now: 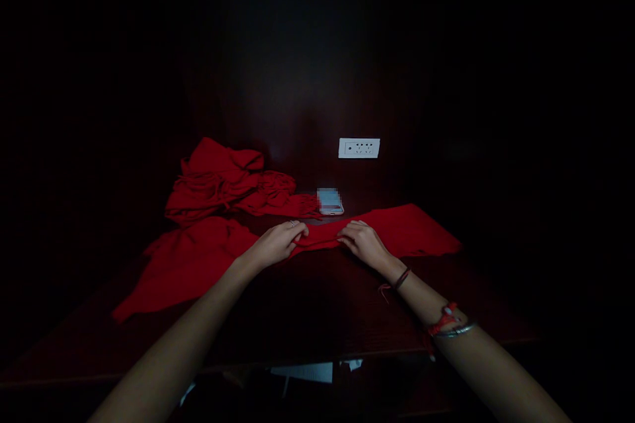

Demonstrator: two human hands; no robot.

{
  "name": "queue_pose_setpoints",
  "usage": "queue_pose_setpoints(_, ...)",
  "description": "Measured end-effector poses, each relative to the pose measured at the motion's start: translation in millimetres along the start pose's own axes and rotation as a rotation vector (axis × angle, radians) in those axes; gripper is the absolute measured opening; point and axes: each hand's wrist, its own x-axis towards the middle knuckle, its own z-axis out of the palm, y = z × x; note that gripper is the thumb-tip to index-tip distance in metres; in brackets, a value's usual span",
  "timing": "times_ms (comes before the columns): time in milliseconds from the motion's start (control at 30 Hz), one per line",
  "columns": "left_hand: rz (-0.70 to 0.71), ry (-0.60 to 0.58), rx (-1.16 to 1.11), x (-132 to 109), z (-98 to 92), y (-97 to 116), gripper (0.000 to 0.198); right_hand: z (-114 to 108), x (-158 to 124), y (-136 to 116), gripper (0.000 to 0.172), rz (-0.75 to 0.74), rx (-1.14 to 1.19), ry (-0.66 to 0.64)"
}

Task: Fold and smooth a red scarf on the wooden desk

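Note:
A long red scarf lies across the dark table, wide at both ends and gathered narrow in the middle. My left hand, with a ring on one finger, is closed on the gathered part. A short way to the right, my right hand pinches the same strip, its fingers curled over the cloth. Between the two hands the fabric runs in narrow folds. Bracelets circle my right wrist and forearm. The fingertips of both hands are partly hidden by the cloth.
A heap of red fringed cloth sits at the back left. Behind my hands lies a phone, its screen blurred. A white socket plate is on the dark back wall. Below the table's front edge, papers show. The surroundings are very dark.

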Motion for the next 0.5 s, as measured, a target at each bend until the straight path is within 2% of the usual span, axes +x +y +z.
queue_pose_setpoints(67, 0.02, -0.018, 0.031, 0.0, 3.4, 2.4, 0.025, 0.3, -0.2, -0.6, 0.012, 0.001, 0.007, 0.002)
queue_pose_setpoints(200, 0.004, -0.025, 0.136, 0.5, 8.1, 13.8, 0.015, 2.8, -0.3, -2.3, 0.01, -0.011, -0.003, -0.006)
queue_pose_setpoints(333, 0.009, -0.022, 0.28, 3.0, 11.9, 24.6, 0.017, 5.5, -0.2, -2.8, 0.012, -0.012, -0.026, -0.008)
queue_pose_setpoints(433, 0.049, -0.035, 0.365, 4.1, 15.9, 25.5, 0.015, 4.9, -0.9, -3.5, 0.009, -0.029, -0.026, -0.04)
queue_pose_setpoints(500, 0.069, -0.026, 0.369, 3.7, 18.2, 23.3, 0.015, 3.2, -1.8, -5.2, 0.013, -0.073, -0.019, -0.066)
